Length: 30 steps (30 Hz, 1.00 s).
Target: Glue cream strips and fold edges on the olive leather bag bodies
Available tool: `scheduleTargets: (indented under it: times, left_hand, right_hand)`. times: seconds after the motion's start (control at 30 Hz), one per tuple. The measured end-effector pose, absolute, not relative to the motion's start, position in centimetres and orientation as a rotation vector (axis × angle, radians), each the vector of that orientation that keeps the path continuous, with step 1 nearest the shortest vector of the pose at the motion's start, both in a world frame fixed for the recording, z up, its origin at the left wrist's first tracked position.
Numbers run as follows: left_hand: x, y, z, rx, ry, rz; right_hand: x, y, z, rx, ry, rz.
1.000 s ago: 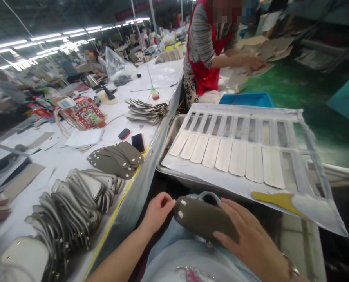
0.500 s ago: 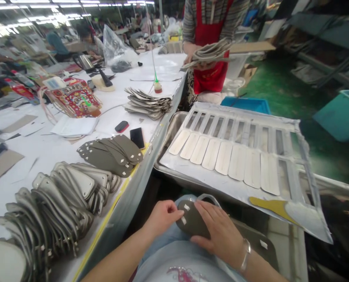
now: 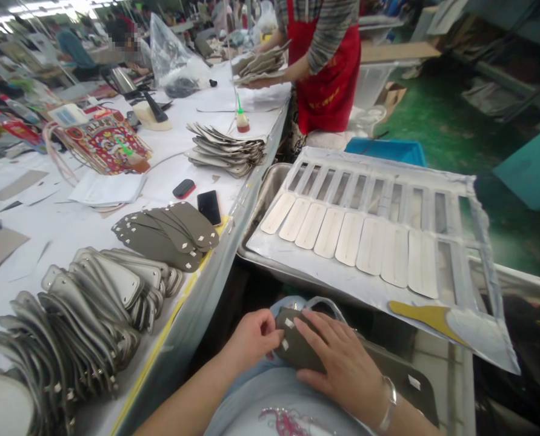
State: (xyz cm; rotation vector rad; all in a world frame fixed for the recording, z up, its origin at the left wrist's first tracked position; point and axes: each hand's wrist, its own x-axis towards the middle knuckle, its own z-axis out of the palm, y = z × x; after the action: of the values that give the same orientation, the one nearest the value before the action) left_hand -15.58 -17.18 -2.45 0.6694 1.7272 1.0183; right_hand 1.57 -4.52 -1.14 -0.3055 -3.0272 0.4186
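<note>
A long dark olive-grey panel [image 3: 297,348] with rounded ends and small white square patches lies across my lap. My left hand [image 3: 257,336] is closed at the panel's left end, thumb and forefinger pinched at its edge beside two white patches. Flat on top of the panel rests my right hand [image 3: 342,369], its fingers stretched out and partly covering it. Another white patch shows at the panel's far right end, beyond my right wrist. What lies beneath my left fingertips is too small to make out.
On the table at left are a row of stacked pale-edged panels [image 3: 83,315], fanned dark panels [image 3: 165,233], a phone [image 3: 209,208] and a glue bottle [image 3: 242,121]. A slotted white frame [image 3: 292,257] holding pale strips sits at right. A red-aproned person [image 3: 326,79] stands beyond.
The person in the red apron has swung a stack of pieces leftward over the table. My view has shifted slightly. My hands stay on the panel, with the right fingers a little more spread.
</note>
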Motion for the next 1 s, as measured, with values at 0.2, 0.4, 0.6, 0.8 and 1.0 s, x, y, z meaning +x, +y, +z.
scheduleTargets:
  times: [0.2,0.4,0.6,0.8,1.0]
  left_hand:
    - [-16.0,-17.1,-2.7,0.822,1.728,1.024]
    - [-16.7,-16.8,-3.0,0.855,1.697,0.977]
    - [-17.3,-16.4,-2.2,1.059,1.783,0.834]
    - [-17.6,-16.0,0.4,1.424,1.955,0.633]
    - [-13.3,-12.0,1.5,2.068,1.683,0.264]
  right_hand:
    - [1.6,-4.3,-1.2,-0.222,-3.007,0.339]
    - [1.4,-4.3,-1.7,-0.233,-3.013,0.316]
    - [0.9,-5.4,-1.6,-0.168,-2.968,0.231]
    - [8.1,-2.1,-0.6,-0.395,-3.128,0.41]
    - [13.3,-1.4,-0.2,-0.707,-3.064,0.556]
